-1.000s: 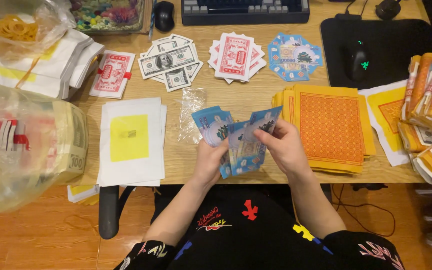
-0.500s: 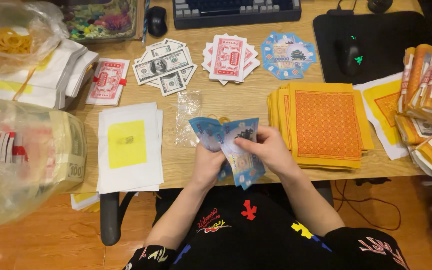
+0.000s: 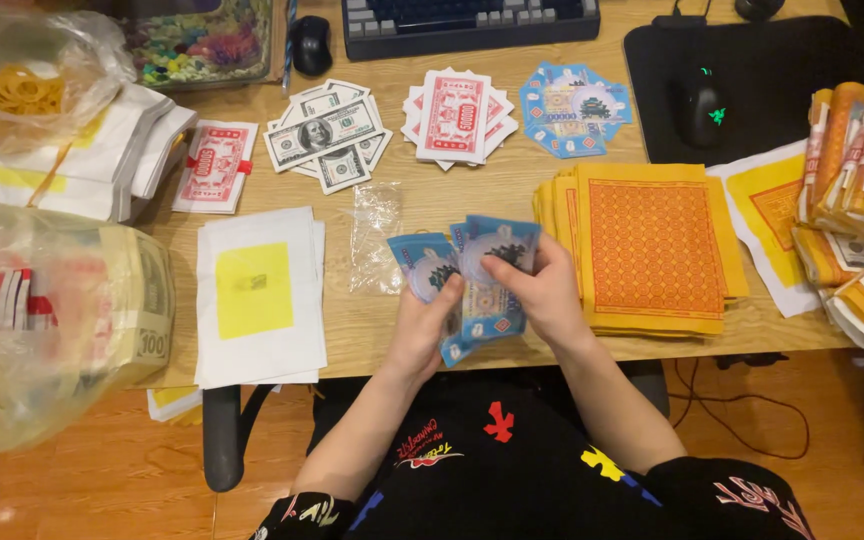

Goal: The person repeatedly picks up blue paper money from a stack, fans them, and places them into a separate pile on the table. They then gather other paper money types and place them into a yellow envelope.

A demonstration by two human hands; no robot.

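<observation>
Head view: both hands grasp one fan of blue notes (image 3: 472,275) just above the desk (image 3: 512,200) edge, left of the orange sheets (image 3: 652,245). The left hand (image 3: 422,325) clamps the fan's lower part, thumb lying across the faces; the right hand (image 3: 542,290) pinches the upper right notes, fingertips curled over their top edge.

To spread such a fan well, I judge the left thumb should press lightly as a pivot while the right fingers slide one note at a time, so none slip loose.

The notes are thin paper, pale blue with round whitish medallions, overlapping at angles. Left of the orange sheets also lie an empty clear sleeve (image 3: 377,235) and white envelopes with a yellow patch (image 3: 257,295).
</observation>
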